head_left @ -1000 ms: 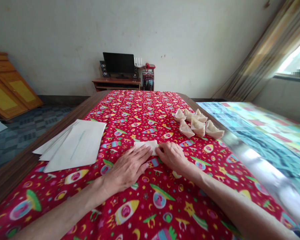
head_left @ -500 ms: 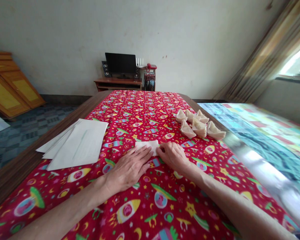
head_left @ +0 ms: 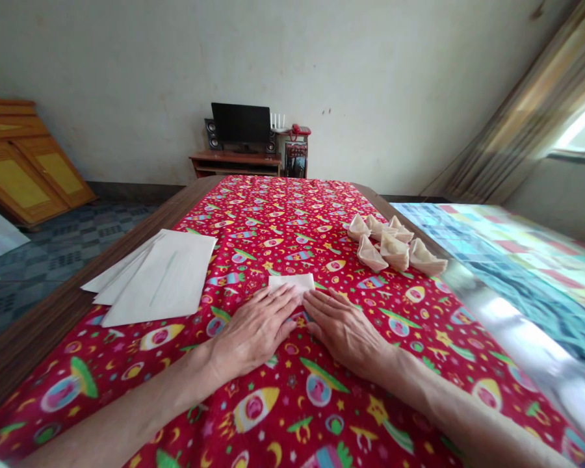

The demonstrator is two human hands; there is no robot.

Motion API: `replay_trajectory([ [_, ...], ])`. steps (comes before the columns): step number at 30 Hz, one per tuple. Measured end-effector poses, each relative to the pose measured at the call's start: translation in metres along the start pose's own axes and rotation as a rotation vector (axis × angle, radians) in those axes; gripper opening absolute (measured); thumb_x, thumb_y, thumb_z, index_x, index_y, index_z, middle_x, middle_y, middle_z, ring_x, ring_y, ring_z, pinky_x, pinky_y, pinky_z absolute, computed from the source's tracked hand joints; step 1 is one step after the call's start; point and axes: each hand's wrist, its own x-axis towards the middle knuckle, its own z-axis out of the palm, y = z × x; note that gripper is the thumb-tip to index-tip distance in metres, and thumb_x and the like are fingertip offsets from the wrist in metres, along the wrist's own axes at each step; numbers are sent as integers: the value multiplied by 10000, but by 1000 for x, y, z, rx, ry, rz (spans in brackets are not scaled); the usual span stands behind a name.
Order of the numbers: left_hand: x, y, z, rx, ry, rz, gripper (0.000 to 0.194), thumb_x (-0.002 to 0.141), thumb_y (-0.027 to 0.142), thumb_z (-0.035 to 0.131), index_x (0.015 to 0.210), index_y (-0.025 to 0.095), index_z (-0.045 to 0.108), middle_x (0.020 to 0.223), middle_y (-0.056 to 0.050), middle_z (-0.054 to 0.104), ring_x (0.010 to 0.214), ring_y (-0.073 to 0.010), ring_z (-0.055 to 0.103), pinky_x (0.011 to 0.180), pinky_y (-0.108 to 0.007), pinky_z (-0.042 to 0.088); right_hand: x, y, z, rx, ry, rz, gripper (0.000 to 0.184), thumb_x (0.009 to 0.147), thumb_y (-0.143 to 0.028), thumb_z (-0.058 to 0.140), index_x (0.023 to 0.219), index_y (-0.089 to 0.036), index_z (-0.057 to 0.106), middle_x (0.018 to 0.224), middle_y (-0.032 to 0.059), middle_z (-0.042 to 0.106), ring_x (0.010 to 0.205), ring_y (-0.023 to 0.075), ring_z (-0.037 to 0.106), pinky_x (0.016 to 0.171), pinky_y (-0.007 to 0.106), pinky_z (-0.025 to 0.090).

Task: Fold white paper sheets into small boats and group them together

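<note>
A small folded white paper (head_left: 292, 281) lies flat on the red patterned cloth (head_left: 253, 396). My left hand (head_left: 253, 328) rests on its near left part, palm down with the fingers stretched out. From the right, my right hand (head_left: 346, 328) lies flat too, its fingertips on the paper's near right part. Both hands cover the near edge of the paper. Right of them stand several folded paper boats (head_left: 394, 250) in a cluster. To the left lie several loose white sheets (head_left: 168, 279), fanned over one another.
The cloth covers a brown wooden table, whose left edge (head_left: 141, 231) shows. Beyond its far end, a monitor (head_left: 241, 123) and speakers stand on a small desk (head_left: 236, 159). A wooden cabinet (head_left: 34, 169) is at the left; a bed with a patterned cover (head_left: 507, 260) is at the right.
My right hand has gone from curled fingers at the paper's right edge to lying flat on its near side. The left hand stays on the paper. The view has shifted slightly.
</note>
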Motion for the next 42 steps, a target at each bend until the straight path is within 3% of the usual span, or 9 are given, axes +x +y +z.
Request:
replay_trajectory([
  [10,-26,-14,-12,43,-30,-18,407,958,283,346,1345,196,435,1418,-35,430,1316,-180,381,1090,-373,314,-9,8,-6,-59,-55,77,344,958,-237,368,1213,-140,577,1269,107,571,1192,229,520,995,410,436],
  [17,-38,-19,-16,59,-1,-27,399,950,272,378,1340,228,448,1412,-19,435,1302,-177,402,1066,-360,358,-8,7,-3,-70,0,83,326,946,-238,397,1197,-144,584,1233,99,603,1154,222,547,964,380,450],
  [20,-36,-19,-16,44,26,-40,379,949,266,380,1307,215,492,1381,-30,477,1281,-184,431,1059,-373,377,-9,9,-1,-17,77,101,277,928,-224,419,1079,-158,643,1152,100,647,1096,217,575,921,364,462],
  [25,-29,-19,-10,31,117,-21,336,939,249,401,1207,177,591,1276,-61,582,1204,-199,516,1033,-375,420,-4,20,-1,95,180,331,275,922,-267,436,830,-170,676,805,56,693,742,154,632,684,255,454],
  [28,-28,-20,-7,18,169,-27,329,933,248,410,1180,166,611,1247,-72,603,1178,-203,538,1016,-366,444,8,27,-1,150,131,531,272,894,-363,489,804,-184,672,640,7,647,571,125,580,536,225,377],
  [31,-29,-20,-5,2,186,-28,325,929,246,412,1163,172,624,1233,-72,613,1173,-203,541,1008,-363,456,24,31,0,208,35,627,287,841,-433,545,712,-205,666,594,-19,623,534,112,546,491,216,318],
  [36,-29,-20,-5,-16,176,-46,330,919,222,426,1185,151,607,1235,-77,610,1173,-194,538,1018,-347,452,37,29,3,321,-21,656,136,742,-288,614,637,-210,652,558,-40,592,526,101,518,502,202,322],
  [39,-27,-22,-7,-21,185,-47,343,917,201,418,1216,166,583,1280,-75,576,1199,-196,513,1029,-355,442,34,27,5,408,84,626,140,740,-259,592,621,-192,622,547,-44,573,513,92,498,500,194,336],
  [42,-22,-27,-12,-1,222,-48,390,914,174,398,1284,194,520,1373,-66,487,1266,-212,441,1058,-384,407,31,29,3,490,286,607,182,764,-299,577,631,-177,597,556,-35,564,514,91,488,493,192,351],
])
